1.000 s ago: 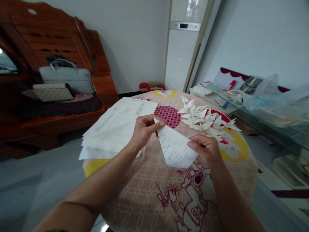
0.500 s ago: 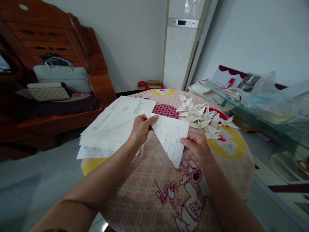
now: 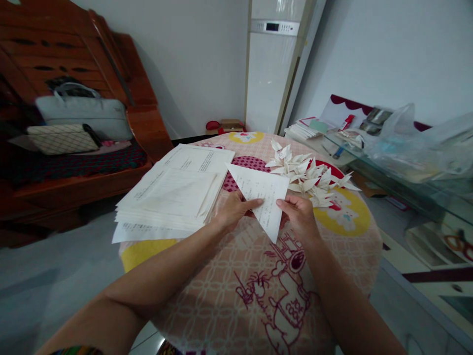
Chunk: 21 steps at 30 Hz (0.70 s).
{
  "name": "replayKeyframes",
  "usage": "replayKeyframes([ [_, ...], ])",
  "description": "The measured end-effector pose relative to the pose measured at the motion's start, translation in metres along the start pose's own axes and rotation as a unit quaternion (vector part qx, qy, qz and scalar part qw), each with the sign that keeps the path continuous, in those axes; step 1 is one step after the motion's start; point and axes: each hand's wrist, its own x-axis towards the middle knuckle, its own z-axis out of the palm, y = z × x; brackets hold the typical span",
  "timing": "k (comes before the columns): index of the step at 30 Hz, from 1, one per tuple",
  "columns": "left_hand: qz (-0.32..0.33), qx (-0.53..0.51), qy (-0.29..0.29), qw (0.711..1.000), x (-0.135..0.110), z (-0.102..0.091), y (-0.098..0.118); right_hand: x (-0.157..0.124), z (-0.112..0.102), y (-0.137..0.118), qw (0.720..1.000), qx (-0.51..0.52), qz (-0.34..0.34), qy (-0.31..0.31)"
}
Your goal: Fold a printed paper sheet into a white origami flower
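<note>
A sheet of printed paper folded into a triangle [image 3: 258,185] is held up over the table between both hands. My left hand [image 3: 236,209] pinches it at the long slanted edge, thumb on the printed face. At its right edge my right hand [image 3: 297,212] grips it, thumb in front and fingers behind. Left of it lies a stack of printed sheets [image 3: 158,197], with smaller paper pieces [image 3: 181,190] on top. Beyond my right hand sits a cluster of folded paper cranes [image 3: 310,172].
The round table wears a patterned cloth [image 3: 207,296]. To the right stands a glass-topped table [image 3: 424,182] with plastic bags [image 3: 402,143] and papers [image 3: 303,129]. A wooden bench [image 3: 140,128] with bags is at the left; a tall white cabinet-like unit [image 3: 269,79] stands behind.
My left hand has slid from the triangle's upper left corner down to the middle of its slanted edge. My right hand keeps its grip. The whole view has shifted slightly.
</note>
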Motion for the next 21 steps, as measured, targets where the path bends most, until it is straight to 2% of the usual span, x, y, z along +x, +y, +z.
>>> replayKeyframes([
  [3,0.027,0.02,-0.011,0.999,0.005,-0.007,-0.001,0.001,-0.008,-0.003,0.995,-0.068,-0.068,0.015],
  [5,0.033,0.026,-0.018,0.999,0.007,-0.011,0.001,0.001,-0.013,-0.009,0.978,-0.125,-0.154,0.069],
  [7,-0.023,0.0,-0.053,0.998,0.009,-0.013,0.004,-0.002,-0.019,-0.018,0.946,-0.172,-0.247,0.12],
  [8,-0.069,-0.025,-0.084,0.994,0.009,-0.013,0.006,-0.003,-0.021,-0.022,0.931,-0.191,-0.285,0.122],
  [10,-0.142,-0.081,-0.151,0.975,0.008,-0.012,0.01,-0.008,-0.027,-0.026,0.914,-0.218,-0.332,0.087],
  [12,-0.15,-0.116,-0.184,0.964,0.004,-0.01,0.013,-0.014,-0.033,-0.024,0.911,-0.234,-0.338,0.025],
  [13,-0.127,-0.127,-0.18,0.967,0.002,-0.009,0.013,-0.018,-0.036,-0.02,0.912,-0.235,-0.336,-0.002],
  [15,-0.146,-0.121,-0.209,0.959,-0.002,-0.007,0.011,-0.029,-0.042,-0.008,0.914,-0.246,-0.32,-0.04],
  [18,-0.17,-0.046,-0.246,0.953,-0.004,-0.003,0.001,-0.047,-0.055,0.01,0.897,-0.302,-0.318,-0.058],
  [20,-0.193,0.034,-0.279,0.94,-0.002,0.001,-0.006,-0.057,-0.075,0.014,0.873,-0.353,-0.334,-0.052],
  [21,-0.193,0.058,-0.285,0.937,0.0,0.002,-0.009,-0.061,-0.09,0.014,0.862,-0.377,-0.338,-0.027],
])
